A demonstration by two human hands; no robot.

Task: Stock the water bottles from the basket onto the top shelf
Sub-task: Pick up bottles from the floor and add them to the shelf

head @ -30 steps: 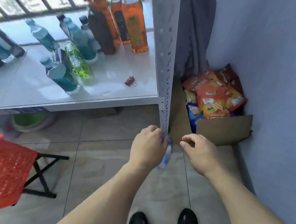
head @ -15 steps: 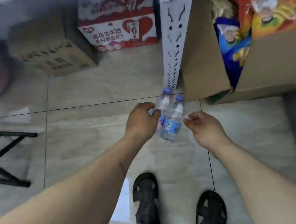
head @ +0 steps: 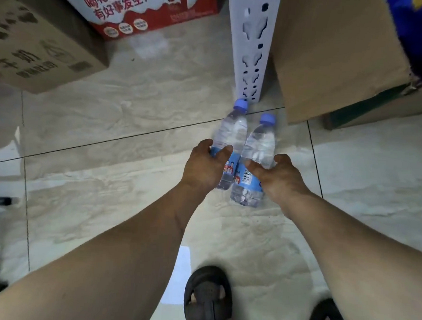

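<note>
Fingers of my left hand (head: 204,165) were wrapped around the blue-labelled middle of a small clear plastic water bottle (head: 230,133) with a blue cap, thumb on one side and the rest curled around the other. My right hand (head: 279,177) gripped a second clear plastic water bottle with a blue cap (head: 257,148) the same way, index finger lying across its label above a barcode. Both bottles sat at the centre of the frame, touching along their sides, caps pointing toward the top of the picture. I could not tell whether they rested on the floor or were just off it.

Just above the caps stood the foot of a white perforated metal shelf post (head: 252,46), reaching to the top edge. To its right a brown cardboard box (head: 334,61) filled the upper right, with blue and yellow snack packets (head: 420,31) showing in the corner. At upper centre sat a red and white carton (head: 142,9) printed with Chinese characters, and a plain brown cardboard carton (head: 39,48) took the upper left. Beige marbled floor tiles (head: 108,128) with dark grout lines spread under everything. At the bottom edge my feet showed in black sandals (head: 207,298), below my two bare forearms.
</note>
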